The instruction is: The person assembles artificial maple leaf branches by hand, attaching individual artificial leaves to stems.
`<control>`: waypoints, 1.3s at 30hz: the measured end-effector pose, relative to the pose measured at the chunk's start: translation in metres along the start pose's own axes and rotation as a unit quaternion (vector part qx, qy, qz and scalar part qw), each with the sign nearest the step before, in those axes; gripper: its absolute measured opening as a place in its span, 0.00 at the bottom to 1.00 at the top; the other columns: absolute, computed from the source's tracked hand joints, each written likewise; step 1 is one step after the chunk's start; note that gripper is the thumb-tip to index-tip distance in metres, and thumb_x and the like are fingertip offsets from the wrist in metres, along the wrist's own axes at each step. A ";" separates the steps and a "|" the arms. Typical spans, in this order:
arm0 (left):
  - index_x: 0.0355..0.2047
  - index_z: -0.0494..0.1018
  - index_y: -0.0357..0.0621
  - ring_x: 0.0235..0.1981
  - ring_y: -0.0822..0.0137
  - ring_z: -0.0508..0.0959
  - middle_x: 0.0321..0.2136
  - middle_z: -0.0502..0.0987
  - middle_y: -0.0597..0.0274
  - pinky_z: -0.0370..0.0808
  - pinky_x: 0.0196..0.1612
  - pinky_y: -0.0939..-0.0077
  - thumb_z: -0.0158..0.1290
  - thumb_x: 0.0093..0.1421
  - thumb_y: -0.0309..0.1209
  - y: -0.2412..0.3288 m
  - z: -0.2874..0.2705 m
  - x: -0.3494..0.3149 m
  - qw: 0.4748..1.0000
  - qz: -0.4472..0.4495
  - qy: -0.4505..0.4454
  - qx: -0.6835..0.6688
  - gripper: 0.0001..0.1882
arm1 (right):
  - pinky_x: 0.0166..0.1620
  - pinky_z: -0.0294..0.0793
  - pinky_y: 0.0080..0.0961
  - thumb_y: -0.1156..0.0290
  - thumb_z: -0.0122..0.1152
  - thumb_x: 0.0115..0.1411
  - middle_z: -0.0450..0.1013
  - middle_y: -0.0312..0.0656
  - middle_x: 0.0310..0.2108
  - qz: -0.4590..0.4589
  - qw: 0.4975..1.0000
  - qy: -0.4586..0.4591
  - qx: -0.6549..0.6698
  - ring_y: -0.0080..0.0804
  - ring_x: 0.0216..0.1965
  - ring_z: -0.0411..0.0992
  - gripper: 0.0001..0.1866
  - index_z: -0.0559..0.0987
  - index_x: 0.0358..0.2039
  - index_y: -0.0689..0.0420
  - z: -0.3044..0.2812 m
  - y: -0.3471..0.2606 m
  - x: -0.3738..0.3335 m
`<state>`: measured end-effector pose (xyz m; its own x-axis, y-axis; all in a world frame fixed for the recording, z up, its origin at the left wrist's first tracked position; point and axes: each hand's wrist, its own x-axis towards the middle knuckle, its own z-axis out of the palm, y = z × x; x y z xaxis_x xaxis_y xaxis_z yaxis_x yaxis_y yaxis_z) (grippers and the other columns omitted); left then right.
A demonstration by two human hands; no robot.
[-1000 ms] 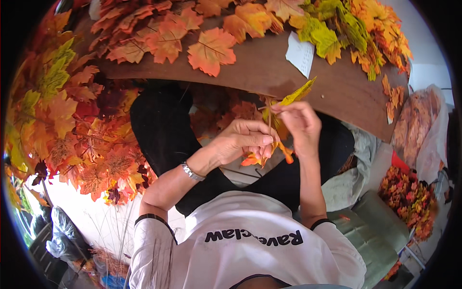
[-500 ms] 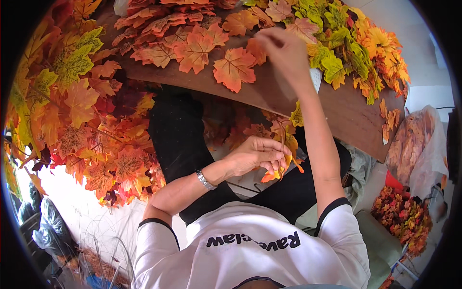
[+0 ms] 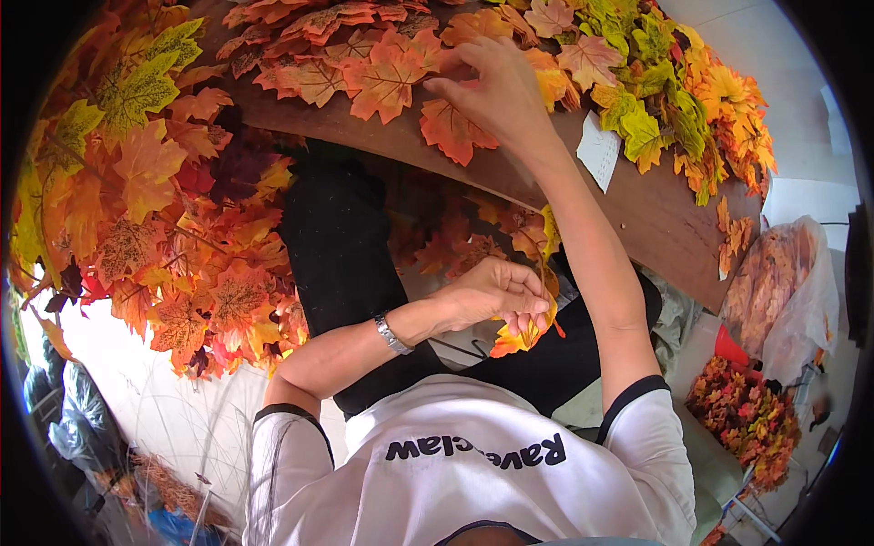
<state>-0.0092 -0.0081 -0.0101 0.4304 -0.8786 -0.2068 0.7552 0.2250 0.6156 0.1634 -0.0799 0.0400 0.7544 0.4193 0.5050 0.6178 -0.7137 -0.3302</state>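
Left hand (image 3: 505, 296), centre of frame: fingers curled in, closed on a yellow-orange leaf spray (image 3: 521, 340). One leaf pokes out just below the fingers; the exact grip point is hidden behind them. Wristwatch (image 3: 392, 334), metal band, on that wrist.

Right hand (image 3: 499, 89), upper centre: arm stretched out over the table (image 3: 660, 223), thumb and forefinger apart, nothing seen between them. Coral leaves (image 3: 390, 80) are just left of the fingertips; can't tell if there's contact. Single orange-red leaf (image 3: 455, 134) lies right below the hand, at the table's near edge.

Rest of table: white paper slip (image 3: 598, 151) right of the right forearm, yellow-green leaves (image 3: 657, 105) at upper right, orange-yellow leaves (image 3: 733, 105) beyond them along the right end. Small orange leaf pieces (image 3: 734, 233) near the right corner.

Left side of frame: big mass of mixed red, orange and yellow leaves (image 3: 141, 177), hanging past the table edge. Right side: clear plastic bag (image 3: 803, 314) by a peach-coloured bundle, small red-orange foliage (image 3: 746, 414) below it. Black trousers (image 3: 344, 241) under the left forearm, white shirt (image 3: 510, 496) at bottom centre.
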 end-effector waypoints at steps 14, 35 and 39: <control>0.27 0.71 0.39 0.22 0.78 0.73 0.24 0.76 0.61 0.69 0.25 0.86 0.53 0.55 0.30 0.003 0.000 -0.002 0.999 0.007 0.038 0.030 0.07 | 0.35 0.68 0.22 0.75 0.60 0.47 0.73 0.42 0.29 0.293 0.872 0.007 0.392 0.29 0.33 0.71 0.06 0.72 0.19 0.59 -0.068 -0.018 0.002; 0.30 0.72 0.35 0.26 0.78 0.73 0.25 0.75 0.64 0.69 0.28 0.87 0.53 0.55 0.27 -0.004 -0.003 0.014 0.989 0.032 0.127 0.066 0.06 | 0.27 0.68 0.18 0.84 0.57 0.42 0.70 0.37 0.21 0.342 0.904 -0.061 0.250 0.23 0.23 0.69 0.07 0.70 0.22 0.61 -0.111 -0.071 -0.213; 0.29 0.71 0.36 0.22 0.79 0.72 0.23 0.74 0.64 0.69 0.26 0.86 0.51 0.56 0.26 -0.001 -0.005 0.015 0.981 0.106 0.148 0.072 0.05 | 0.37 0.68 0.21 0.86 0.54 0.40 0.71 0.40 0.26 0.331 0.859 0.012 0.390 0.27 0.32 0.70 0.07 0.69 0.22 0.63 -0.107 -0.054 -0.229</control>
<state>-0.0006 -0.0198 -0.0172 0.7107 -0.6531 -0.2613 0.5650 0.3087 0.7652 -0.0666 -0.1976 0.0279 0.9988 0.0471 0.0133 0.0222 -0.1942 -0.9807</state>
